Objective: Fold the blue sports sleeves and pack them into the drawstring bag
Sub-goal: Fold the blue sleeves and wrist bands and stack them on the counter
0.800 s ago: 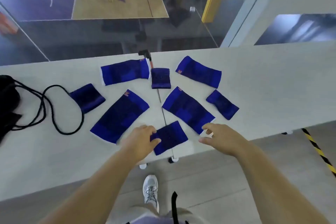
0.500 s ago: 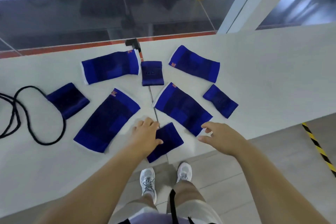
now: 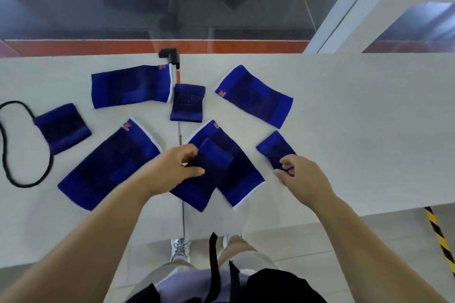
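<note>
Several blue sports sleeves lie spread on the white table (image 3: 357, 130). My left hand (image 3: 172, 170) grips a small dark blue sleeve (image 3: 209, 177), lifted and partly over a large sleeve (image 3: 242, 179). My right hand (image 3: 300, 177) pinches the near end of another small sleeve (image 3: 275, 150) on the right. Further sleeves lie flat: a large sleeve (image 3: 108, 165) at the near left, a small sleeve (image 3: 61, 128) at the left, a sleeve (image 3: 130, 86) at the far left, a short sleeve (image 3: 188, 102) in the middle and a sleeve (image 3: 256, 96) at the far right. The bag is out of view; only its black drawstring (image 3: 24, 145) loops at the left edge.
A seam (image 3: 181, 130) runs between the two table halves, with a black clamp (image 3: 170, 55) at the far edge. A glass wall stands behind the table. My shoes (image 3: 179, 248) and a yellow-black floor stripe (image 3: 440, 238) show below the near edge.
My left hand has picked up the small near sleeve and carried it right, over the large sleeve. My right hand has moved forward and taken hold of the small right sleeve. The view tilted down.
</note>
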